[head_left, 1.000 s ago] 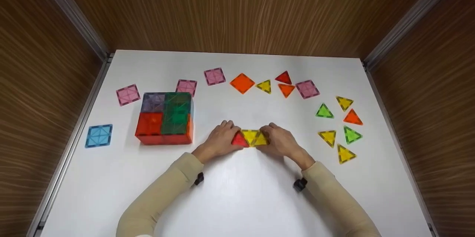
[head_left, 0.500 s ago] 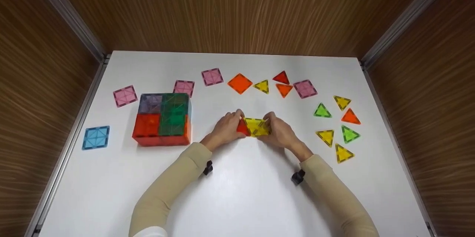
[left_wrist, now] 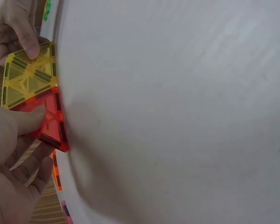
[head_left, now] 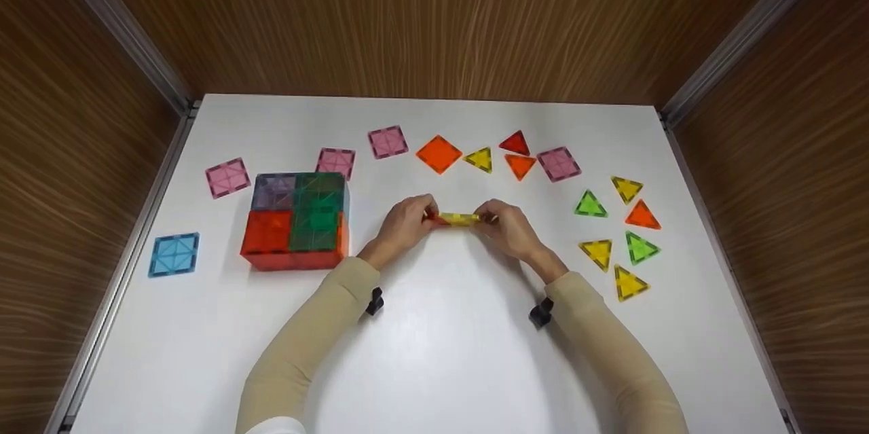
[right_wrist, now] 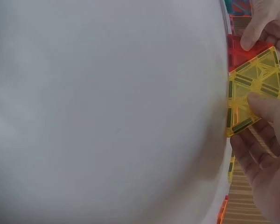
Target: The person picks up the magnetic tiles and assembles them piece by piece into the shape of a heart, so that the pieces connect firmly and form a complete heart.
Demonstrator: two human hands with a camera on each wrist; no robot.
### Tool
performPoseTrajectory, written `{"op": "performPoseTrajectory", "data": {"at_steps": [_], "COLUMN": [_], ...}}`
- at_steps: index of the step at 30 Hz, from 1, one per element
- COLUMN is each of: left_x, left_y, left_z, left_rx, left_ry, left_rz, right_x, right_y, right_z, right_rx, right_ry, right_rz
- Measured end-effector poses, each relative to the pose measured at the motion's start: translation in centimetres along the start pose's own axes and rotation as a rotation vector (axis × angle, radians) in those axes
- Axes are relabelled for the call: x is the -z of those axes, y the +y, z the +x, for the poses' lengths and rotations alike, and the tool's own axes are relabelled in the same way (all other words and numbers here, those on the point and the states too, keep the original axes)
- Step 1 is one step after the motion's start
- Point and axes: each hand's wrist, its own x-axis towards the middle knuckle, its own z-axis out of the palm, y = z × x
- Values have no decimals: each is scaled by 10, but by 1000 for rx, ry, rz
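Note:
A red triangular magnetic tile (left_wrist: 53,121) and two yellow triangular magnetic tiles (right_wrist: 254,77) are joined edge to edge in a row. In the head view the row is tilted up, so mostly its narrow edge shows. My left hand (head_left: 405,225) pinches the red tile at the left end, thumb on the face toward me. At the other end my right hand (head_left: 510,229) pinches the outer yellow tile between thumb and fingers. Both wrist views show the row's lower edge at or close to the white tabletop; contact is hard to tell.
Left of my hands stands a box-like block of red, green and purple tiles (head_left: 295,217). A blue square tile (head_left: 174,255) lies farther left. Pink squares (head_left: 388,142) and an orange square (head_left: 439,154) lie along the back. Loose triangles (head_left: 598,253) are scattered on the right.
The joined row, lying flat on the table earlier, has moved away from me and been tipped up by both hands. The loose tiles and the block keep their places.

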Motion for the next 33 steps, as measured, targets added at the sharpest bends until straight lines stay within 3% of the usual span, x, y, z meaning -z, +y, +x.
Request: {"op": "performPoseTrajectory", "data": {"at_steps": [7, 13, 18, 20, 23, 27, 33], "left_x": [3, 3, 2, 2, 1, 1, 2], "left_y": [-8, -9, -8, -8, -8, -8, -10], "left_z": [-1, -1, 0, 0, -1, -1, -1], "left_rx": [75, 90, 97, 92, 83, 82, 92], "left_ry": [-30, -35, -44, -41, -31, -30, -39], "left_rz": [-24, -21, -37, -35, -29, -31, -46], "right_x": [-3, 0, 12, 17, 22, 25, 25], "right_y": [2, 5, 12, 15, 22, 30, 35], "right_z": [6, 4, 10, 18, 36, 54, 55], "right_rx": [-19, 24, -27, -36, -15, -3, -41], "right_ry": [-12, -28, 16, 56, 84, 9, -102], "right_rz": [2, 13, 64, 19, -134, -351, -441]}}
